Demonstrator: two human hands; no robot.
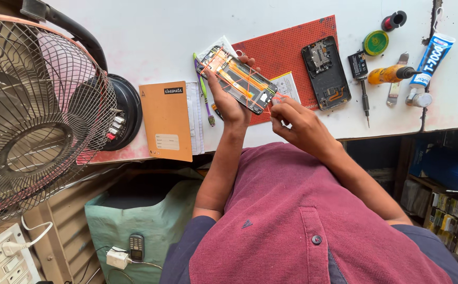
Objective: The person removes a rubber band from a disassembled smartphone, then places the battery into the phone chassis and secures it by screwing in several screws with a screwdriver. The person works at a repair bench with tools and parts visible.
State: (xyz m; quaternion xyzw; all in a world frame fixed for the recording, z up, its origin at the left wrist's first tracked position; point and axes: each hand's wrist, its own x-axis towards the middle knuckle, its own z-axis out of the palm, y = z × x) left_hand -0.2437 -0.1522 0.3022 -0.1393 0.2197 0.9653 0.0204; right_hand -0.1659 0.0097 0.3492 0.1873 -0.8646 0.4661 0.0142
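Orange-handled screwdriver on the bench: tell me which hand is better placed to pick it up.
Right, probably. The left hand grips the opened phone frame, so it is busy. The right hand pinches only at the frame's corner and lies on the side of the orange-handled screwdriver, past the red mat.

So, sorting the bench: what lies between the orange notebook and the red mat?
In the head view, between orange notebook and red mat: white papers, a toothbrush, and the left hand.

A phone repair workshop: red work mat (292,47), screwdriver (389,74), glue tube (431,55)
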